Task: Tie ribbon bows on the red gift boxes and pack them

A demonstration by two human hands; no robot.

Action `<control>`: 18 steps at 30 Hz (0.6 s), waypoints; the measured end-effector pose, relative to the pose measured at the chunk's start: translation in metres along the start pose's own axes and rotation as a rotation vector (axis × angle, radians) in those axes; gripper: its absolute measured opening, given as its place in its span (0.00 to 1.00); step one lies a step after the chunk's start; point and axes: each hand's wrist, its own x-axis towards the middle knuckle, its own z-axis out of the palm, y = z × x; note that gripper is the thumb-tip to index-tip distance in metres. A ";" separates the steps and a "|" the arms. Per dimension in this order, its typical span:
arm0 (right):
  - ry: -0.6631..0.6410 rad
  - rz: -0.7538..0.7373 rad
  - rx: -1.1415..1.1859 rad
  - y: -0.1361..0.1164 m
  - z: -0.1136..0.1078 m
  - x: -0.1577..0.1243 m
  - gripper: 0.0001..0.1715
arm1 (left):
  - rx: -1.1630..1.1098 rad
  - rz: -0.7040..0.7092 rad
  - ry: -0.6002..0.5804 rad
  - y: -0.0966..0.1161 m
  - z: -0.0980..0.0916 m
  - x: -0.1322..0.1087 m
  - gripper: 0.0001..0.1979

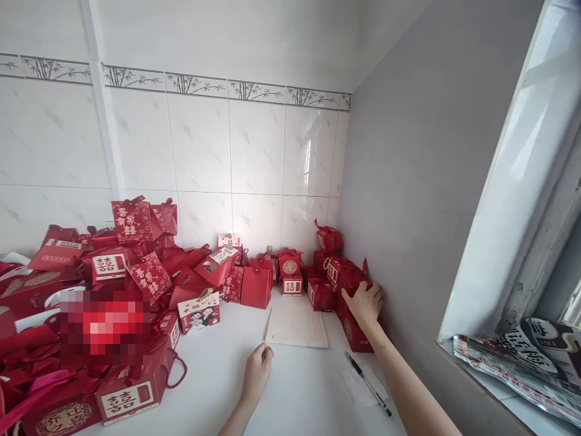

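Observation:
My right hand reaches to the far right of the white table and rests with its fingers curled over the top of a red gift box standing against the grey wall. Beside that box stands a group of small red boxes. My left hand lies on the table nearer to me, fingers curled in loosely with nothing visible in them, just short of a lined notepad.
A black pen lies on a scrap of paper right of my left hand. A large heap of red gift boxes and bags fills the left side up to the tiled wall. Printed packets lie on the window sill at right.

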 end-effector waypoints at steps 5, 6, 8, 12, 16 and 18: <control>0.105 -0.104 0.205 0.011 0.000 -0.001 0.29 | -0.008 0.007 0.003 0.000 0.000 -0.002 0.12; 0.130 -0.152 0.256 0.013 -0.004 -0.004 0.33 | -0.015 0.009 -0.003 0.000 0.000 -0.002 0.13; 0.165 -0.285 0.355 0.013 -0.013 -0.015 0.39 | -0.034 0.008 -0.019 -0.001 0.001 -0.003 0.13; 0.114 -0.629 0.516 -0.007 -0.024 -0.052 0.38 | -0.084 -0.021 -0.042 -0.004 0.005 -0.002 0.15; 0.009 -0.725 0.642 -0.044 -0.009 -0.087 0.38 | -0.112 -0.099 0.008 -0.006 0.009 0.009 0.18; -0.003 -0.670 0.697 -0.059 0.006 -0.102 0.38 | -0.115 -0.145 0.046 -0.005 0.009 0.019 0.18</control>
